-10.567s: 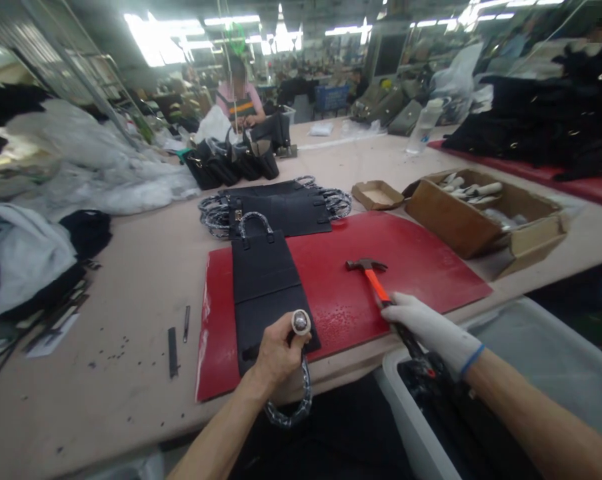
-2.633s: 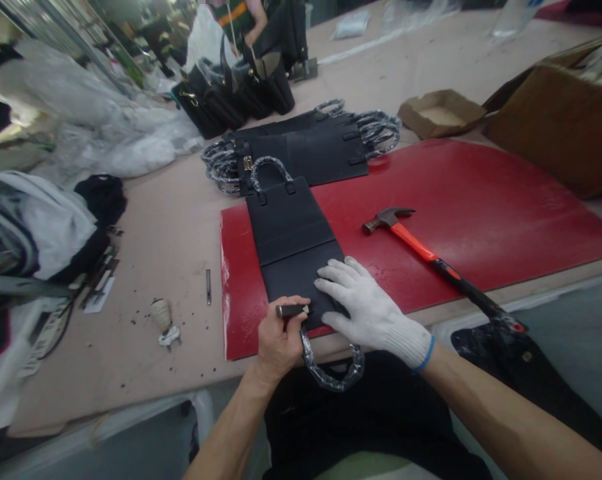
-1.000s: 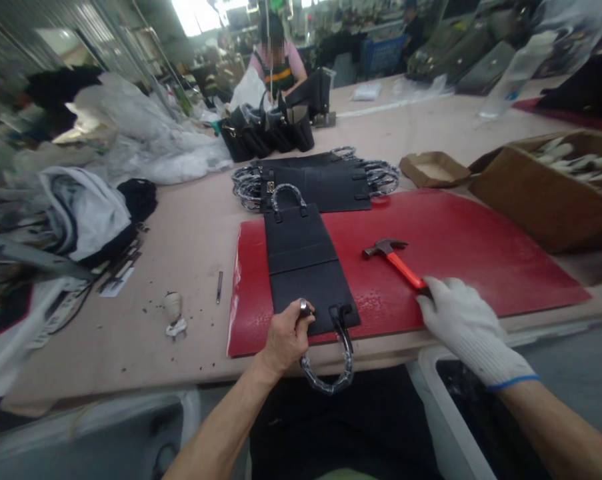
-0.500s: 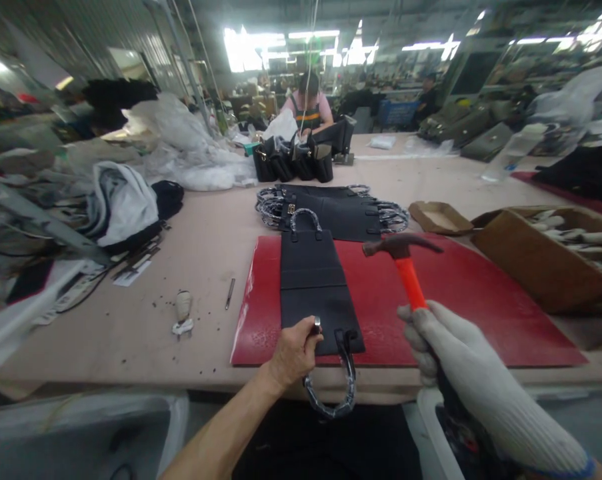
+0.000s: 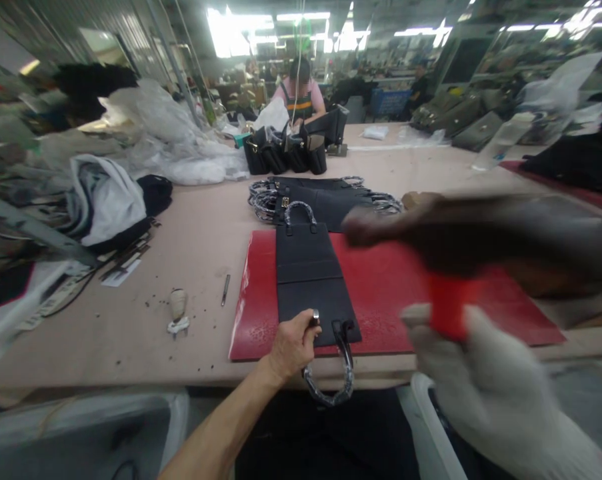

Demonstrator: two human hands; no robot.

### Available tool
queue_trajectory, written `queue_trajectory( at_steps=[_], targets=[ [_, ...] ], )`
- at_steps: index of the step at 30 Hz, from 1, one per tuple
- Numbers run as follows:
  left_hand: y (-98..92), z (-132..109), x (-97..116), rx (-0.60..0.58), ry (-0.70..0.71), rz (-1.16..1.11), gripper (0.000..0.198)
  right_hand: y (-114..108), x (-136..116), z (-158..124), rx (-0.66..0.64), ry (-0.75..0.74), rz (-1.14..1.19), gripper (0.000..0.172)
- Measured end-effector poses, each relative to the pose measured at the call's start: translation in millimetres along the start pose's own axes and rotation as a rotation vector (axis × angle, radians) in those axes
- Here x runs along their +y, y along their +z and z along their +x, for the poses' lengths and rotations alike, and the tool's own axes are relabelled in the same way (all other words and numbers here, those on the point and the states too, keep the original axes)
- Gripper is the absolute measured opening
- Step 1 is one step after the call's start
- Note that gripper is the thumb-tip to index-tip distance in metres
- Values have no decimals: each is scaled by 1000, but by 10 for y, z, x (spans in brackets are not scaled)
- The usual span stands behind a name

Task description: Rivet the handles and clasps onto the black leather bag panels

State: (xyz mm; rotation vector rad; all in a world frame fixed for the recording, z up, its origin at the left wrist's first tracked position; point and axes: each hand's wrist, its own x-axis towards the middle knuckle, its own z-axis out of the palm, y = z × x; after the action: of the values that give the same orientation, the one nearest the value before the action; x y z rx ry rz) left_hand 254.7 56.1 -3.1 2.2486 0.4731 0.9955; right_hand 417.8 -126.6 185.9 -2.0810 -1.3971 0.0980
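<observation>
A flat black bag panel (image 5: 311, 277) lies on a red mat (image 5: 395, 293), its plastic-wrapped handle (image 5: 331, 383) hanging over the table's near edge. My bare left hand (image 5: 293, 343) is closed round a small metal punch (image 5: 315, 317) that stands on the panel's near edge, beside the handle tab. My gloved right hand (image 5: 485, 380) grips the orange-handled hammer (image 5: 445, 267), raised in front of the camera and badly smeared by motion.
A pile of black panels with wrapped handles (image 5: 325, 197) lies behind the mat, finished black bags (image 5: 291, 150) beyond, with a person (image 5: 298, 93) at the far side. Loose tools (image 5: 178, 310) sit left of the mat. Fabric heaps (image 5: 105, 200) fill the left.
The hammer has swung up and closer to the camera, now blurred. My left hand stays on the punch at the panel's edge.
</observation>
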Motion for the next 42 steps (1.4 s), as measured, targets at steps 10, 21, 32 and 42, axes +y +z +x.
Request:
queue_trajectory(
  at_steps=[10,21,32,42],
  targets=[
    [-54,31,36,-2,-6,-33,14,313,731,88,-344,257,143,37],
    [-110,29,84,1,-62,-69,13,1093,791,68,-34,-101,-171,46],
    [-163,-52,68,86,-69,-18,12,1506,684,28,-111,-117,-89,63],
    [-209,-56,100,95,-81,-28,13,1520,700,40,-141,-104,-97,65]
  ],
)
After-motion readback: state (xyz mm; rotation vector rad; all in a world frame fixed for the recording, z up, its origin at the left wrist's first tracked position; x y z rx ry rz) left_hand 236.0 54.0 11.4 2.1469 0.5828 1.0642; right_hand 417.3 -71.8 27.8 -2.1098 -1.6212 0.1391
